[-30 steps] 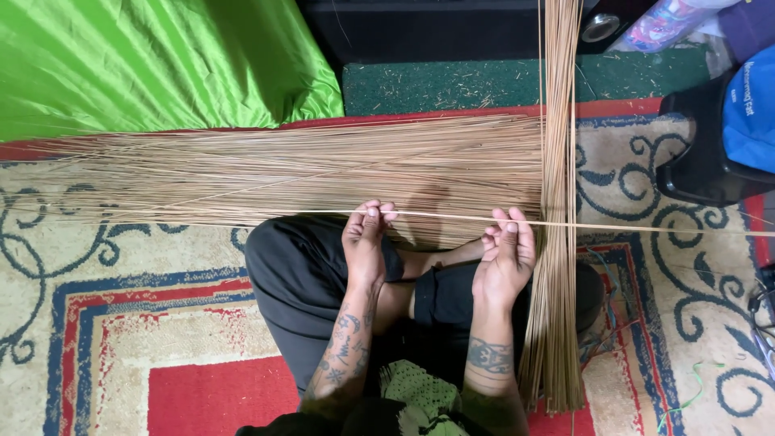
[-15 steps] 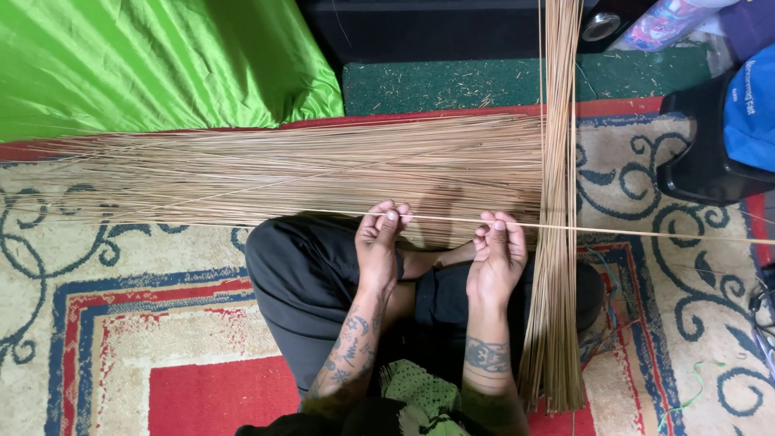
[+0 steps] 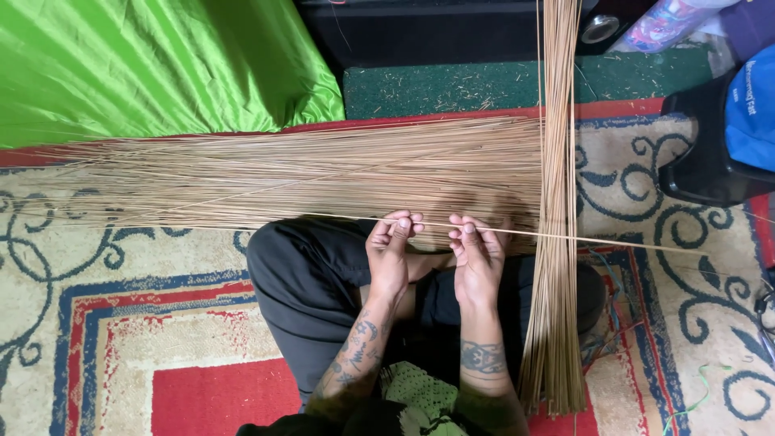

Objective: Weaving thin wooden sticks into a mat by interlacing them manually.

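The sticks (image 3: 323, 173) were pale tan – both the flat spread and the upright bundle (image 3: 557, 242). The rug (image 3: 161, 323) was cream with dark blue scrolls, framed by blue and red bands around a solid red block. The cloth (image 3: 145, 64) was bright lime green. The mat (image 3: 500, 85) was dark green, flecked with straw bits. The trousers (image 3: 307, 282) were charcoal – the forearms bore dark tattoos. The bag (image 3: 751, 105) was blue, on a black seat (image 3: 698, 161).
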